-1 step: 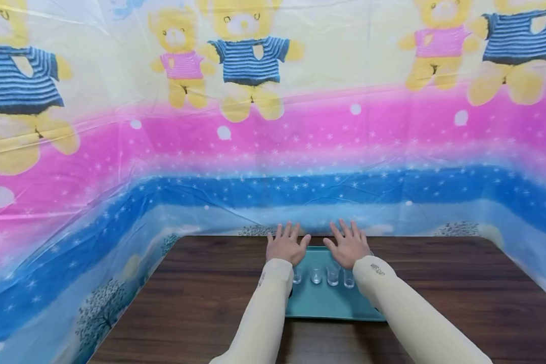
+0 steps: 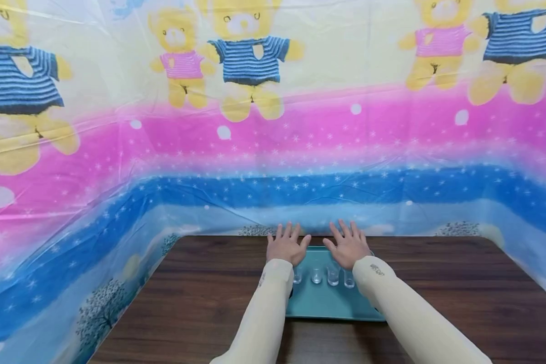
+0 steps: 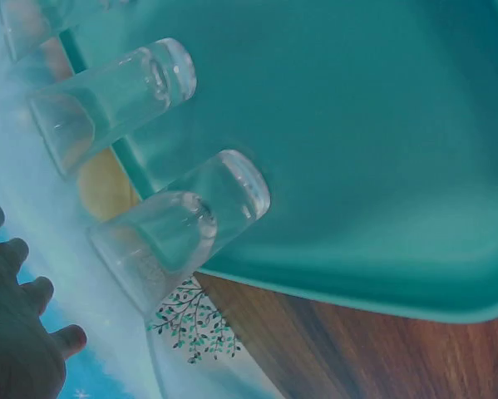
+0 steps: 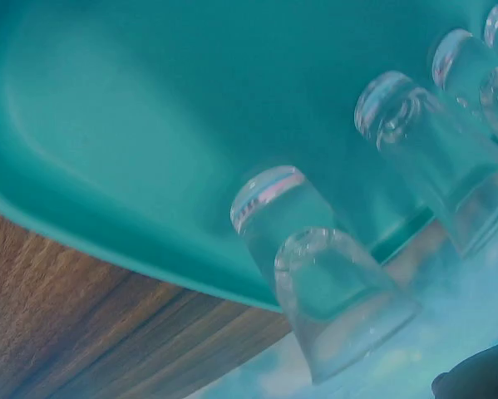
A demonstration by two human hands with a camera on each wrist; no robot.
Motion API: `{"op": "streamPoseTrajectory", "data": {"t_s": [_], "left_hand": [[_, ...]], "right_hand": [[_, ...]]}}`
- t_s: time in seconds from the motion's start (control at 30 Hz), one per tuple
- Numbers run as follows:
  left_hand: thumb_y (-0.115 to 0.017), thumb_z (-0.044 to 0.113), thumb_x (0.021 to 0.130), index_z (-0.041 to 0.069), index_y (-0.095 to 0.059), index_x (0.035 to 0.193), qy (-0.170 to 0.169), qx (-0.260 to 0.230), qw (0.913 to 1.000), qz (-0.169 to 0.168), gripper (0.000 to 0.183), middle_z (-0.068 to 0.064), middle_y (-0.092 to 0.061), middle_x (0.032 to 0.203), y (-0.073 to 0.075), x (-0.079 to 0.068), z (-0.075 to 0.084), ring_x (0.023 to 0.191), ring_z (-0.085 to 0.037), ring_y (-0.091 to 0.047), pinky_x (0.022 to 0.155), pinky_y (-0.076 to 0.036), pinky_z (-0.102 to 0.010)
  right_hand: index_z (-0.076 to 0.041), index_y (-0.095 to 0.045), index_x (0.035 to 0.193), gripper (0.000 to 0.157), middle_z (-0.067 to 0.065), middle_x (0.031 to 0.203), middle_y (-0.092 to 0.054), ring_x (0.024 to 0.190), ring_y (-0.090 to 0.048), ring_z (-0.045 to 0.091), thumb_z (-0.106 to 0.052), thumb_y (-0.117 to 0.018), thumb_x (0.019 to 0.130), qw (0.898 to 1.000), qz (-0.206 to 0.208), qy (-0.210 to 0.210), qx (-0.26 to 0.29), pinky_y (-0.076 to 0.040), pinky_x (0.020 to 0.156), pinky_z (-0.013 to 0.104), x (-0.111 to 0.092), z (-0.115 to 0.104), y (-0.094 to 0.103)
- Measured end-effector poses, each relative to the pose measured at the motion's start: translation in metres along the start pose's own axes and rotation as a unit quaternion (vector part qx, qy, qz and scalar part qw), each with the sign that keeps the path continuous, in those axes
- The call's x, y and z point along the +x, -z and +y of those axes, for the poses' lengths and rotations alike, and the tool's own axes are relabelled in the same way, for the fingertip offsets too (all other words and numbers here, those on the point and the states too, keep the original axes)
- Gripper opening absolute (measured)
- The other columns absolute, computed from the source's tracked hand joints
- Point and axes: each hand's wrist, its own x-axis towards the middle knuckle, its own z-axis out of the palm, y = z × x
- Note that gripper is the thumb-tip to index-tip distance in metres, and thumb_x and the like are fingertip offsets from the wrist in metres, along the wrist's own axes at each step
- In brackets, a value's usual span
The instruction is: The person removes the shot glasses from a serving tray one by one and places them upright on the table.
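Note:
Several clear glasses stand in a row on a teal tray (image 2: 334, 306). My left hand (image 2: 285, 248), fingers spread, is over the far left side of the tray, close to the leftmost glass (image 2: 297, 278). Over the far right side, my right hand (image 2: 349, 249) has its fingers spread too and partly covers the glasses (image 2: 332, 277) there. Neither hand holds anything. In the left wrist view, the near glass (image 3: 182, 229) shows a curved line like a liquid's surface. A similar ring shows in the near glass (image 4: 323, 278) of the right wrist view.
The tray rests on a dark brown wooden table (image 2: 191, 298), whose surface extends to both sides. Behind the table hangs a curtain (image 2: 273, 136) printed with bears and coloured bands. Cream sleeves (image 2: 259, 316) cover both forearms and cross the tray's sides.

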Motion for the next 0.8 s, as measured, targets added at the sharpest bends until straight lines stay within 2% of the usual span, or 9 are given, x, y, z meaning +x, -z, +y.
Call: {"op": "streamPoseTrajectory", "data": {"t_s": [0.33,0.57,0.7,0.8], "left_hand": [[-0.017,0.055,0.088,0.026,-0.02,0.137,0.0,-0.015,0.9999,-0.007,0.057,0.0,-0.013,0.142,-0.005,0.004,-0.005,0.128,-0.025,-0.006,0.098,-0.005,-0.049],[-0.017,0.056,0.087,0.026,-0.019,0.137,0.0,-0.017,0.9998,-0.008,0.058,0.0,-0.014,0.142,-0.001,0.006,-0.006,0.128,-0.025,-0.007,0.098,-0.004,-0.049],[-0.017,0.055,0.088,0.022,-0.022,0.137,-0.003,-0.045,0.9988,-0.02,0.059,-0.004,-0.018,0.141,0.0,0.006,-0.012,0.127,-0.027,-0.012,0.097,-0.008,-0.049],[-0.015,0.055,0.088,0.018,-0.025,0.136,0.004,-0.073,0.9968,-0.032,0.061,-0.007,-0.021,0.139,0.0,0.008,-0.025,0.126,-0.029,-0.014,0.097,-0.011,-0.049]], "right_hand": [[-0.015,-0.025,0.136,0.057,0.014,0.139,-0.018,0.126,-0.007,0.037,-0.047,-0.032,0.09,1.0,-0.006,0.007,-0.006,-0.005,0.097,0.051,0.001,-0.001,-0.008],[-0.015,-0.025,0.136,0.058,0.015,0.139,-0.019,0.126,-0.008,0.036,-0.049,-0.03,0.089,1.0,-0.001,0.01,-0.01,-0.005,0.097,0.05,0.005,0.013,-0.011],[-0.013,-0.026,0.136,0.059,0.016,0.138,-0.021,0.125,-0.011,0.036,-0.05,-0.027,0.09,0.999,-0.021,0.012,0.021,-0.009,0.096,0.051,0.003,0.024,-0.007],[-0.009,-0.028,0.135,0.061,0.018,0.135,-0.025,0.123,-0.017,0.037,-0.05,-0.026,0.09,0.997,-0.047,0.014,0.06,-0.015,0.094,0.052,-0.001,0.035,0.004]]}}
